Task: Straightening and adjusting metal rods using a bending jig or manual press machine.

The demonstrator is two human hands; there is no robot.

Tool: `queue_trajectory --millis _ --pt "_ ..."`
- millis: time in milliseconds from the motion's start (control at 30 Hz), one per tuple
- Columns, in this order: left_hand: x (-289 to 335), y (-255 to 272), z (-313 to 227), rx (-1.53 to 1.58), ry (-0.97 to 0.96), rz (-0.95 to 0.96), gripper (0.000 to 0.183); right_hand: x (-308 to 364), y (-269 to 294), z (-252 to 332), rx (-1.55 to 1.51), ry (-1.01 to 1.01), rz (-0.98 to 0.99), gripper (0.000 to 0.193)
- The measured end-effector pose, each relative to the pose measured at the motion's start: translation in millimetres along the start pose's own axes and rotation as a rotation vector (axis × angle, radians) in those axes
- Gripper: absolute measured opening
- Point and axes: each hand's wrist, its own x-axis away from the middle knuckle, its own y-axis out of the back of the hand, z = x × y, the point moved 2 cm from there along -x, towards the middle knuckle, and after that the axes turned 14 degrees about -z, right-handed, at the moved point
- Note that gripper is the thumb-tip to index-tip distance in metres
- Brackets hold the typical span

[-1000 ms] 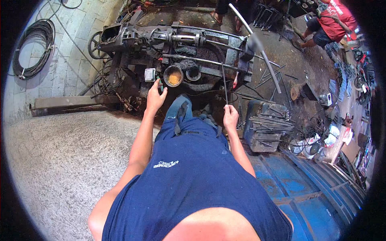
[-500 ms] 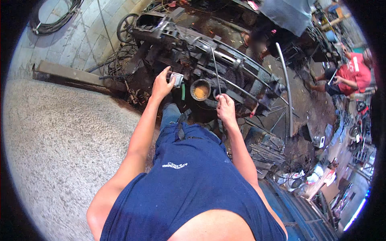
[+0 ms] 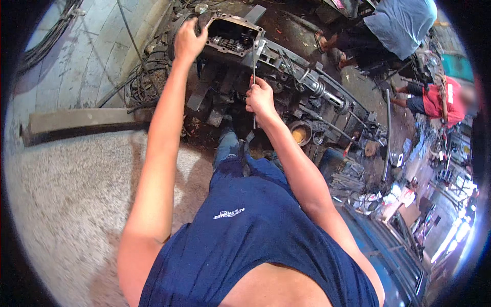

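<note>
My right hand (image 3: 260, 100) is closed around a long thin metal rod (image 3: 254, 64), held nearly upright in the view. The rod's upper end reaches the right end of an open gear housing (image 3: 261, 33). Gears and shafts (image 3: 230, 43) show inside the housing, and bolt holes line its rim. At the housing's left end is my left hand (image 3: 189, 42), with thumb and fingers apart. It overlaps a dark handwheel (image 3: 174, 43); whether it touches the wheel I cannot tell. Just past its fingertips lies a small pale piece (image 3: 201, 8).
A long machine bed with a bright shaft (image 3: 319, 88) runs to the right. Near my right forearm sits a round pan with orange contents (image 3: 299, 134). Coiled cables (image 3: 146, 84) and a metal beam (image 3: 82, 123) lie left. Two people are beyond, one in a red shirt (image 3: 451, 97).
The view has shifted leftward along the machine. My left hand has left the small square metal part and moved to the housing's left end. My right hand has carried the rod to the housing.
</note>
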Motion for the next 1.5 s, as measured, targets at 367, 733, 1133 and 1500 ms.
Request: queue_trajectory --millis 367,733,1133,1500 --pt "-82 -85 116 -0.298 0.338 0.389 0.061 -38 -67 13 0.334 0.12 -0.247 0.05" --pt "-41 -70 121 -0.222 0.331 0.264 0.045 -40 -65 38 0.343 0.074 -0.076 0.043" --pt "-23 -52 108 -0.117 0.451 0.195 0.07 -24 -77 44 -0.621 -0.615 0.072 0.015" --pt "-30 -54 112 -0.194 0.364 0.079 0.066 -30 -116 43 -0.977 -0.689 -0.083 0.004"
